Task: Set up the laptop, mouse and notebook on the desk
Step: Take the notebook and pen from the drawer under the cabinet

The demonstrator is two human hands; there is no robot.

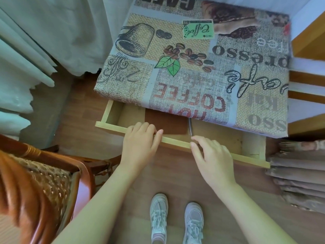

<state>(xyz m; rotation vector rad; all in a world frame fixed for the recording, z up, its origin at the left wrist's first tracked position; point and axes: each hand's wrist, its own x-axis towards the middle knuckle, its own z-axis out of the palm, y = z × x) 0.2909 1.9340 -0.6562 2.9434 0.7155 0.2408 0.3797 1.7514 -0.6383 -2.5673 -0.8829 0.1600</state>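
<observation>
The desk (193, 50) is covered by a coffee-print cloth with nothing standing on it. Its wooden drawer (107, 111) is pulled out toward me. Inside lie a brown notebook (167, 124), partly hidden under the desk top, and a dark pen (190, 127) beside it. My left hand (140, 143) grips the drawer's front rim, fingers curled over the edge. My right hand (212, 159) rests on the same rim further right, fingers loosely spread, its index fingertip close to the pen's near end. No laptop or mouse is in view.
A wooden chair with a woven seat (44, 173) stands at my left. White curtains (26, 67) hang behind it. Brown pleated fabric (299, 182) and wooden shelves (307, 41) are on the right. My shoes (175, 219) stand on the wood floor below the drawer.
</observation>
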